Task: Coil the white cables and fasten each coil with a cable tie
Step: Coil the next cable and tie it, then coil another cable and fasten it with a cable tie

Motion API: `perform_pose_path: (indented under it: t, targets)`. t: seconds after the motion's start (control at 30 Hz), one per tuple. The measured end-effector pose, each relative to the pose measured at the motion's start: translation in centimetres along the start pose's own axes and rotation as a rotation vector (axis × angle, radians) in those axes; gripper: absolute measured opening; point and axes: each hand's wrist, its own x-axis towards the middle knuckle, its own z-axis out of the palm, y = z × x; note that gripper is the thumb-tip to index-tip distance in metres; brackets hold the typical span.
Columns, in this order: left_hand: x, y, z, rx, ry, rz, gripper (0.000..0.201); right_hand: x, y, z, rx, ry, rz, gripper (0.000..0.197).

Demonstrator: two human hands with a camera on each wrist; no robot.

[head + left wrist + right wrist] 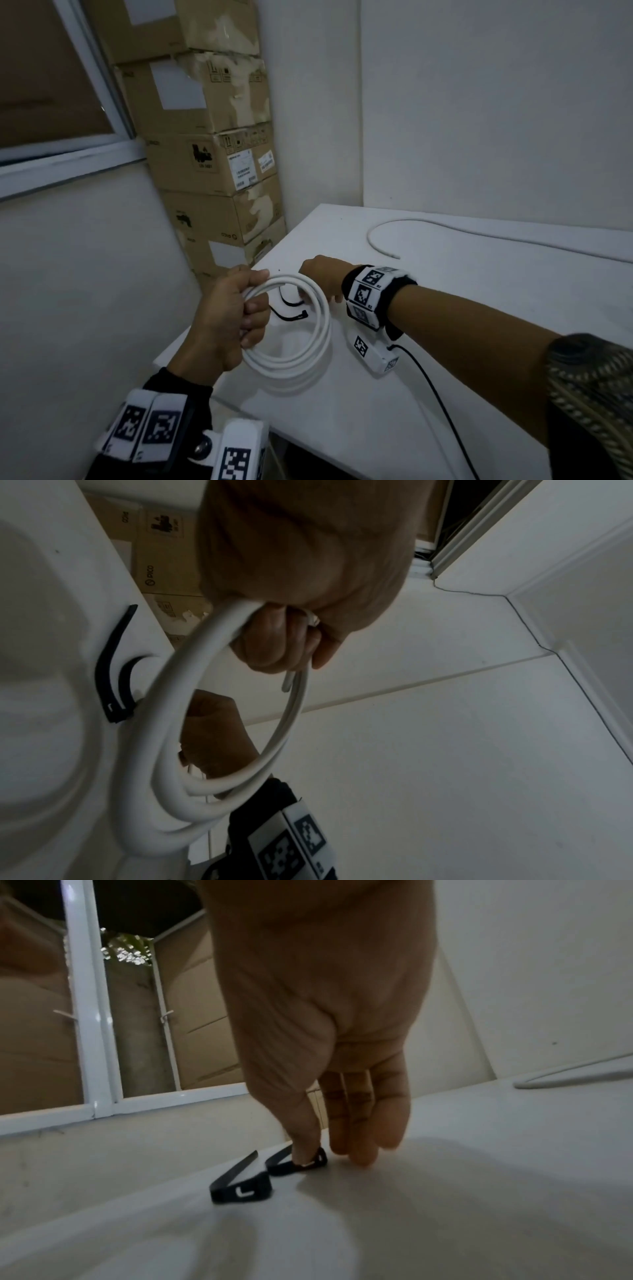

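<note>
Coil-wise, your left hand point(228, 318) had its grip wrapped tight around the white cable coil point(301, 346), holding it up just over the near corner of the white bench point(445, 342). Your right hand point(320, 279) was reaching down past the coil with thumb and fingertip closed on one of the two black cable ties point(301, 1161) lying on the bench, the other tie point(240, 1188) sitting loose just beside it. Second white cable point(394, 229) was lying uncoiled further back, well apart from your hands.

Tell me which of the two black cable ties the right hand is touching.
The farther cable tie, under the right hand's thumb; the nearer cable tie, with the L-shaped slot, lies untouched beside it.
</note>
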Motion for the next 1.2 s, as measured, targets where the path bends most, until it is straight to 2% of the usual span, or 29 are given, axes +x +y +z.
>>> perform_pose_path:
  t: [0.03, 0.13, 0.2, 0.27, 0.33, 0.43, 0.53, 0.63, 0.73, 0.83, 0.97, 1.2]
  targets:
    - [0.1, 0.1, 0.1, -0.006, -0.007, -0.006, 0.025, 0.2, 0.1, 0.1, -0.030, 0.008, 0.012, 0.022]
    - [0.3, 0.2, 0.6, -0.013, -0.027, -0.015, 0.033, 0.3, 0.7, 0.2, -0.094, 0.024, 0.034, 0.038]
    - [0.3, 0.0, 1.3, -0.011, -0.047, -0.021, 0.038, -0.8, 1.8, -0.1, -0.114, 0.044, 0.032, 0.041]
    - [0.2, -0.2, 2.0, -0.006, -0.065, -0.011, 0.039, -2.2, 3.1, -0.7, -0.056, 0.077, 0.083, 0.034]
    - [0.0, -0.3, 3.1, -0.004, -0.087, -0.003, 0.039, -4.0, 4.9, -1.6, 0.099, 0.139, 0.173, 0.022]
    - [-0.4, -0.6, 5.3, 0.011, -0.123, 0.008, 0.038, -7.8, 7.8, -3.1, 0.390, 0.365, 0.239, 0.021]
    - [-0.6, -1.1, 8.3, 0.025, -0.153, 0.029, 0.037, -14.0, 9.8, -4.0, 0.703, 0.673, 0.178, 0.032]
    - [-1.0, -1.9, 12.2, 0.041, -0.175, 0.043, 0.035, -20.5, 10.6, -3.8, 0.933, 0.967, 0.106, 0.026]
    - [-1.9, -3.0, 16.8, 0.081, -0.218, 0.062, 0.029, -26.5, 10.9, -3.1, 1.188, 1.177, 0.047, 0.013]
    - [-3.1, -4.1, 21.5, 0.104, -0.272, 0.095, 0.025, -31.6, 11.5, -2.2, 1.441, 1.299, -0.003, 0.005]
    - [-4.7, -5.4, 27.8, 0.128, -0.363, 0.143, 0.026, -36.8, 13.2, -0.7, 1.686, 1.386, 0.029, 0.016]
    - [-7.4, -7.7, 36.0, 0.130, -0.490, 0.194, 0.031, -42.1, 16.8, 1.1, 1.773, 1.593, 0.151, 0.016]
